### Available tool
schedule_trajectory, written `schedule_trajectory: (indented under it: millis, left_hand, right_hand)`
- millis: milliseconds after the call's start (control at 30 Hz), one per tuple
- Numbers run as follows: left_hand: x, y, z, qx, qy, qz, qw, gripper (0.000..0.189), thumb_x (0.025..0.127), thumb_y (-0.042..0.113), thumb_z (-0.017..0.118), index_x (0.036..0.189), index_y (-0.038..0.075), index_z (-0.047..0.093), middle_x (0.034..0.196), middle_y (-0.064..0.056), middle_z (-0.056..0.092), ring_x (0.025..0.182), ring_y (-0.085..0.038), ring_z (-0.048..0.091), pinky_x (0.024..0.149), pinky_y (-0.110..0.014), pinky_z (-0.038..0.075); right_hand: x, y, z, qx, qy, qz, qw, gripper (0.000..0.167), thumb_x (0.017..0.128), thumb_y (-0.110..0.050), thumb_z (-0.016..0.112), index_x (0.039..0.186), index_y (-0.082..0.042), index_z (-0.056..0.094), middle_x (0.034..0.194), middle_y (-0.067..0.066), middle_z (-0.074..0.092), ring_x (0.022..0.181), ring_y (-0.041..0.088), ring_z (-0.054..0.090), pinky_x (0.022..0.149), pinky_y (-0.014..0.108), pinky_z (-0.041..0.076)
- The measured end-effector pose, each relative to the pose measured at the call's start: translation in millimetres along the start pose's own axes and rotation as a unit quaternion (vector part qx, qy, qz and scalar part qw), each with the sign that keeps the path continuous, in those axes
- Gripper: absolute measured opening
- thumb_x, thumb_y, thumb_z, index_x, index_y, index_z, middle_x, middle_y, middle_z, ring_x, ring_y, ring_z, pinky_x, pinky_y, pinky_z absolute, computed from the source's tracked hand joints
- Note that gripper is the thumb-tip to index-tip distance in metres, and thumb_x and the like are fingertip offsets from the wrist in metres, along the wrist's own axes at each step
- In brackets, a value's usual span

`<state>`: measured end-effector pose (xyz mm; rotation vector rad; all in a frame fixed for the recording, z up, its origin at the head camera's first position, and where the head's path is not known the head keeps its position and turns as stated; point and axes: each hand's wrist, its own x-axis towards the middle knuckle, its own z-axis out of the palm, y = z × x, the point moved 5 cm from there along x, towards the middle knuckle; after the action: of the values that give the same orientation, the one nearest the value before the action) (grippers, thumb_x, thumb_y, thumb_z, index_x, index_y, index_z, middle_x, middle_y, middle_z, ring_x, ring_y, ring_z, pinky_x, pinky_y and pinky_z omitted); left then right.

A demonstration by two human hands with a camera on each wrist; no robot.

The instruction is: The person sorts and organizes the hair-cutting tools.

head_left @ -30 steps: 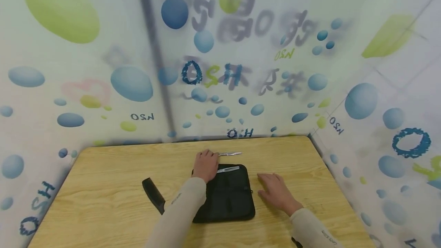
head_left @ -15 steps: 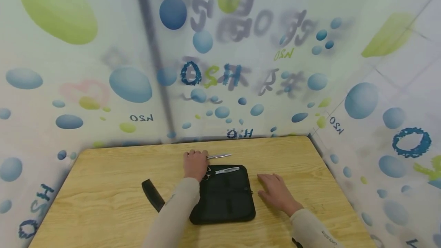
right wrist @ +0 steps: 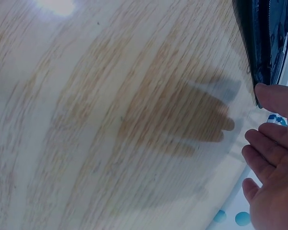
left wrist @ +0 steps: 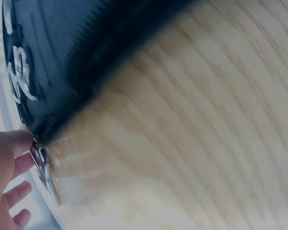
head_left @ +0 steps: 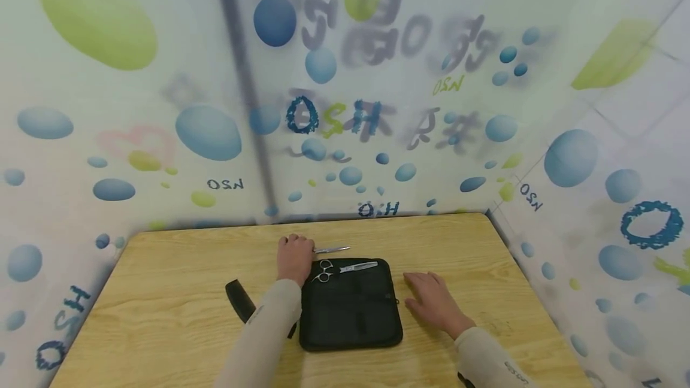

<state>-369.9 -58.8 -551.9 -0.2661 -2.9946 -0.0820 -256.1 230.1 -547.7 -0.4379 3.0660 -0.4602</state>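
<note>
My left hand [head_left: 294, 258] pinches a pair of silver scissors [head_left: 332, 249] at the handle end, just beyond the back left corner of a flat black case [head_left: 350, 322]. The blade points right. In the left wrist view the scissors' handles [left wrist: 42, 167] show beside the thumb and fingers. A second pair of scissors [head_left: 358, 267], with finger rings and a slim blade, lies across the back part of the case. To the right of the case, my right hand [head_left: 433, 301] rests on the table with relaxed fingers, holding nothing.
A black comb [head_left: 239, 300] lies on the wooden table [head_left: 178, 280] left of the case, partly hidden by my left sleeve. Behind the table stands a patterned curtain-like wall [head_left: 323, 190], and another side closes in at the right.
My left hand has moved left, drawing the scissors with it. The rings of the scissors on the case have come into sight. My right hand has stayed in place.
</note>
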Motion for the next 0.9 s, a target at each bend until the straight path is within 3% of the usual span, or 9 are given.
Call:
schedule_trajectory:
  millis: [233, 467, 733, 900]
  left_hand:
    - [-2.5, -2.5, -2.8, 0.026, -0.004, 0.037, 0.999, 0.007, 0.091, 0.015, 0.065, 0.091, 0.015, 0.072, 0.094, -0.006, 0.073, 0.097, -0.027, 0.063, 0.097, -0.051, 0.043]
    - [-4.3, -9.3, 0.2, 0.047, -0.019, 0.036, 0.998, 0.015, 0.085, 0.024, 0.071, 0.092, 0.011, 0.07, 0.097, -0.006, 0.072, 0.097, -0.026, 0.062, 0.099, -0.05, 0.041]
    - [-5.3, -12.3, 0.0, 0.083, -0.042, 0.047, 0.9945, 0.015, 0.089, 0.025, 0.068, 0.096, 0.011, 0.069, 0.096, -0.006, 0.071, 0.095, -0.026, 0.064, 0.101, -0.05, 0.041]
    - [-8.8, -10.5, -0.4, 0.098, -0.031, 0.066, 0.9925, 0.011, 0.088, 0.022, 0.069, 0.088, 0.012, 0.069, 0.088, -0.005, 0.071, 0.086, -0.024, 0.064, 0.097, -0.046, 0.042]
  right_hand:
    - [0.0, -0.3, -1.4, 0.006, 0.007, -0.006, 0.9999, 0.051, 0.087, -0.02, 0.073, 0.132, -0.004, 0.057, 0.13, 0.012, 0.063, 0.123, 0.03, 0.057, 0.112, 0.054, 0.032]
    - [0.7, -1.1, -1.6, 0.0, 0.009, -0.011, 0.9999, 0.051, 0.086, -0.02, 0.073, 0.132, -0.004, 0.057, 0.13, 0.012, 0.063, 0.123, 0.029, 0.057, 0.111, 0.054, 0.033]
    - [1.0, -3.0, -3.1, -0.005, 0.009, -0.004, 0.9999, 0.051, 0.086, -0.018, 0.073, 0.131, -0.002, 0.057, 0.13, 0.013, 0.063, 0.124, 0.03, 0.057, 0.112, 0.054, 0.032]
    - [1.1, -4.3, -2.4, 0.0, -0.001, 0.0, 1.0, 0.051, 0.086, -0.018, 0.073, 0.131, -0.002, 0.057, 0.13, 0.013, 0.063, 0.124, 0.03, 0.056, 0.113, 0.054, 0.031]
